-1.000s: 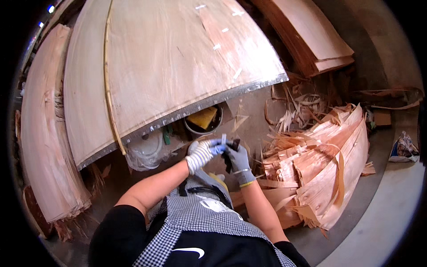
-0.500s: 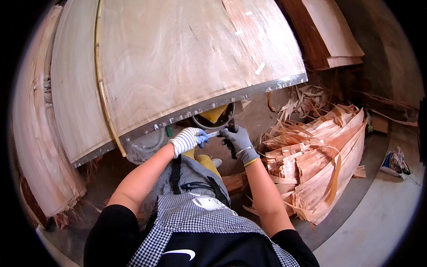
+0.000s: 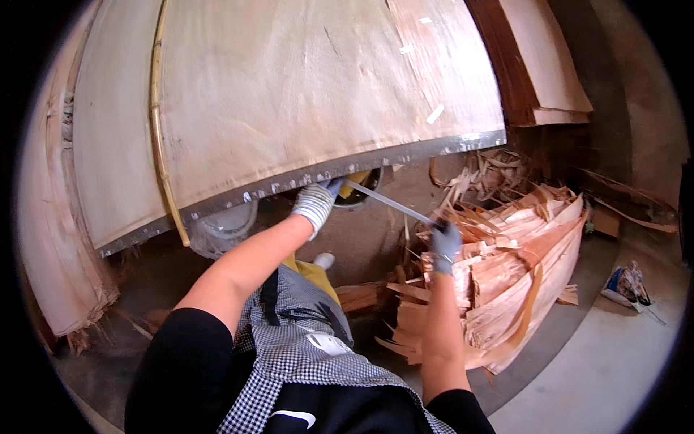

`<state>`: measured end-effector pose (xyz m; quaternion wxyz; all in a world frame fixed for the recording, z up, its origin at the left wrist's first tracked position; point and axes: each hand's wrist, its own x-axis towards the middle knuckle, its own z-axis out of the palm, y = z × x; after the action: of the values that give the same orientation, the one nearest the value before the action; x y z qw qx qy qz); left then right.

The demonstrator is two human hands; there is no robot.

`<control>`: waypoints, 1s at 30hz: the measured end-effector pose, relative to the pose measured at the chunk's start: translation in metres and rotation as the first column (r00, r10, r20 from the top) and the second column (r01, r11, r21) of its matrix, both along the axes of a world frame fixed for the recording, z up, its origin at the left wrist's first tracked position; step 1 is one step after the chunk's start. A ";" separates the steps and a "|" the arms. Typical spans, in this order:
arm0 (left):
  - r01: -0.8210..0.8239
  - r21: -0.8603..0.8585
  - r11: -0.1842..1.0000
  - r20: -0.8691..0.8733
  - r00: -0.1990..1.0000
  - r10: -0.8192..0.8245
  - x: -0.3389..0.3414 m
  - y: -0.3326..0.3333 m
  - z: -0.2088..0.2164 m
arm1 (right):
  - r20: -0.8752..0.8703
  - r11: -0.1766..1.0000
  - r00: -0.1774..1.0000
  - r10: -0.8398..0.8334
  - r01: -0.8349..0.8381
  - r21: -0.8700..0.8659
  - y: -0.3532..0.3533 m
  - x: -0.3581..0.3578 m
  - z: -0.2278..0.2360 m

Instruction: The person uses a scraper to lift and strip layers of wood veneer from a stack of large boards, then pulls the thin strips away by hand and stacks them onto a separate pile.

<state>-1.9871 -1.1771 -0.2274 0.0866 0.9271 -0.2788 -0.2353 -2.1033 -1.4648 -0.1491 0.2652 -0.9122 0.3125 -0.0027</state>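
Veneer sheet [image 3: 289, 94] ahead | pale strip [image 3: 394, 203] — straight between left grip [image 3: 318, 202] and right grip [image 3: 445, 244] | both clasping it

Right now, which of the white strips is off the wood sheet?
The long strip running between the left hand and right hand; the short strips lie on the wood sheet.

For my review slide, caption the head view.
A pale strip runs between the gloved left hand and right hand near a wooden sheet.
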 end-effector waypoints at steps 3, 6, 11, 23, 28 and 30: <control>0.147 -0.031 0.989 0.037 0.989 -0.145 0.004 -0.045 0.024 | 0.227 0.706 0.676 -0.701 0.612 0.355 -0.198 -0.240 0.076; 0.066 0.133 0.989 0.152 0.985 -0.087 -0.007 -0.014 0.027 | 0.216 0.450 0.511 -0.832 0.850 -0.275 -0.175 -0.258 0.156; 0.127 0.144 0.981 0.160 0.976 -0.150 -0.049 -0.012 0.071 | 0.111 0.887 0.948 -0.297 0.317 -0.336 -0.113 -0.305 0.053; -0.117 -0.610 0.784 -0.118 0.991 0.056 -0.216 0.161 0.148 | 0.005 0.380 0.925 0.381 -0.162 0.911 0.257 -0.103 0.092; -0.354 -0.709 0.609 -0.066 0.894 0.443 -0.223 0.251 0.177 | 0.138 0.074 0.965 0.223 -0.158 0.985 0.344 -0.072 0.122; -0.448 -0.747 0.491 -0.128 0.821 0.556 -0.229 0.290 0.184 | 0.130 0.154 0.890 0.437 -0.216 0.964 0.401 -0.074 0.126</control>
<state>-2.2161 -0.8873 -0.0435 0.5068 0.8591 -0.0721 -0.0017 -2.1773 -1.0642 -0.0231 0.7319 -0.5933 0.0636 0.3290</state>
